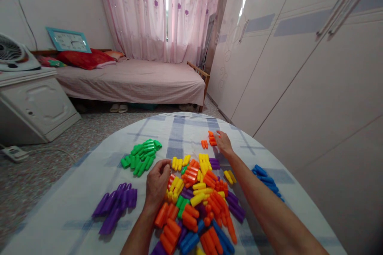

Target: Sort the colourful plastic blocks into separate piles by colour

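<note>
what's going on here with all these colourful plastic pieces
A person is handling the pieces bare-handed at a table. The right hand is stretched out to a small orange group on the far side; whether it grips a piece is hard to tell. The left hand is at the left edge of a mixed pile in the middle. Single-colour groups lie apart: green pieces and purple pieces to the left, blue pieces to the right.

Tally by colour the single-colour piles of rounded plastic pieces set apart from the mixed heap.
Green rounded plastic pile: 1
Purple rounded plastic pile: 1
Blue rounded plastic pile: 1
Loose orange rounded plastic pile, by the right hand: 1
Total: 4
Yellow pieces beside the mixed heap not counted.
</note>
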{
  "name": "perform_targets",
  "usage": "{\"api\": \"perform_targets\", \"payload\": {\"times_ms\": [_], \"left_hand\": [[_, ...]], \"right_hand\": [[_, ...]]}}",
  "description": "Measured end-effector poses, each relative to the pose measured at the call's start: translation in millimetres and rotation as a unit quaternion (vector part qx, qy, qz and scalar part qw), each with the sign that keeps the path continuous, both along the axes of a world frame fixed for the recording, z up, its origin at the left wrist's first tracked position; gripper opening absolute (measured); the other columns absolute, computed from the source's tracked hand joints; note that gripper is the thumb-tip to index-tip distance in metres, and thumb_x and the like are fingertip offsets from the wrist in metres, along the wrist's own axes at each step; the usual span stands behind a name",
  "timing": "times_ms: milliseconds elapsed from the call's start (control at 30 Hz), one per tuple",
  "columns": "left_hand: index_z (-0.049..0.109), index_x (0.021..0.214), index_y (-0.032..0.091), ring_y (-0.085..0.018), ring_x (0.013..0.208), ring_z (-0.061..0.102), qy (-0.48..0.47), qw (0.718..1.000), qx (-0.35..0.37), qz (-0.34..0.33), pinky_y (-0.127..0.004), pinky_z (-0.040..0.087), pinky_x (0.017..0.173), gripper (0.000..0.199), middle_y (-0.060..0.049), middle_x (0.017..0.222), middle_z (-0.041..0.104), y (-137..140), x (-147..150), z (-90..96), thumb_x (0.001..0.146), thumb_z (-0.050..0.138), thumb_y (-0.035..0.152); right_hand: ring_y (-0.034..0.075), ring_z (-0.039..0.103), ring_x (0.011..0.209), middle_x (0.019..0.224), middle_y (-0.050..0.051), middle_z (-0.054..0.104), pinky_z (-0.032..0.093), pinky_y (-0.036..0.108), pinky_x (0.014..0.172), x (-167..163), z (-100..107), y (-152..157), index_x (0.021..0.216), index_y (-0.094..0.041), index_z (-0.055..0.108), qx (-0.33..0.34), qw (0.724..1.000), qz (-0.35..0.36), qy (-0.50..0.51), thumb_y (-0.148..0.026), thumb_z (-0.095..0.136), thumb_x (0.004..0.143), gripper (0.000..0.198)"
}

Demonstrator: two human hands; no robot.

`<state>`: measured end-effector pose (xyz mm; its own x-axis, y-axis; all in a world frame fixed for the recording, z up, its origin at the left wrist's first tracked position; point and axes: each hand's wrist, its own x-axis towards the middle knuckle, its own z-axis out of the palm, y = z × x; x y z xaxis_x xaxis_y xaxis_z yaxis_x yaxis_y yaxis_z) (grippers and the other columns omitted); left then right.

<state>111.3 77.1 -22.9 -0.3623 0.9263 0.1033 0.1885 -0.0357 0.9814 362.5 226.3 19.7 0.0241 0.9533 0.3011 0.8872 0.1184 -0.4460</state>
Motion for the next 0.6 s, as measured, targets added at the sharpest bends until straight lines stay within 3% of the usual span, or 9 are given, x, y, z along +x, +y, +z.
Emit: {"api": "perform_targets", "payload": {"times_ms": [67,133,200,267,400,600], "left_hand": [[0.067,0.089,0.016,-0.019,0.076,0.063,-0.004,1.0,0.01,0.002,-0.029,0.05,0.069,0.029,-0.006,0.085,0.07,0,1,0.8,0.074,0.053,0.036],[0.067,0.089,0.016,-0.019,0.075,0.064,-0.01,1.0,0.015,0.006,-0.028,0.05,0.069,0.028,-0.005,0.083,0.07,0,2,1.4,0.073,0.053,0.035],[0.067,0.088,0.016,-0.019,0.076,0.064,-0.011,1.0,0.014,0.009,-0.028,0.049,0.069,0.028,-0.005,0.083,0.07,0,2,1.7,0.073,0.053,0.034],[0.067,0.088,0.016,-0.018,0.077,0.063,-0.008,1.0,0.012,0.007,-0.027,0.049,0.07,0.028,-0.005,0.084,0.07,0,2,1.3,0.073,0.053,0.034],[0.066,0.089,0.016,-0.018,0.077,0.063,-0.007,1.0,0.012,-0.002,-0.027,0.048,0.069,0.028,-0.005,0.084,0.069,1,1,-0.4,0.074,0.052,0.035],[0.065,0.091,0.017,-0.017,0.075,0.062,-0.002,1.0,0.008,-0.008,-0.026,0.048,0.067,0.027,-0.004,0.082,0.068,0,2,-0.5,0.076,0.051,0.034]], "right_hand": [[0.02,0.059,0.107,0.117,0.012,0.064,0.044,0.032,0.091,-6,10,-19,0.115,-0.014,0.062,-0.019,0.999,0.035,0.013,-0.03,0.042,0.089,0.036],[0.018,0.058,0.11,0.119,0.008,0.063,0.042,0.03,0.095,-14,19,-46,0.115,-0.018,0.061,-0.058,0.989,0.132,0.038,-0.032,0.049,0.086,0.035],[0.018,0.055,0.113,0.122,0.007,0.061,0.04,0.032,0.099,-22,25,-74,0.117,-0.02,0.061,-0.092,0.961,0.256,0.053,-0.036,0.055,0.084,0.037],[0.021,0.05,0.119,0.126,0.008,0.057,0.038,0.036,0.101,-30,26,-97,0.119,-0.023,0.059,-0.112,0.935,0.334,0.035,-0.041,0.062,0.079,0.044],[0.027,0.047,0.121,0.129,0.01,0.054,0.036,0.042,0.101,-43,20,-116,0.121,-0.025,0.059,-0.109,0.928,0.355,-0.038,-0.043,0.072,0.07,0.056],[0.021,0.058,0.099,0.109,0.007,0.064,0.042,0.035,0.09,-53,18,-116,0.114,-0.022,0.059,-0.07,0.94,0.334,-0.02,-0.035,0.067,0.075,0.042]]}}
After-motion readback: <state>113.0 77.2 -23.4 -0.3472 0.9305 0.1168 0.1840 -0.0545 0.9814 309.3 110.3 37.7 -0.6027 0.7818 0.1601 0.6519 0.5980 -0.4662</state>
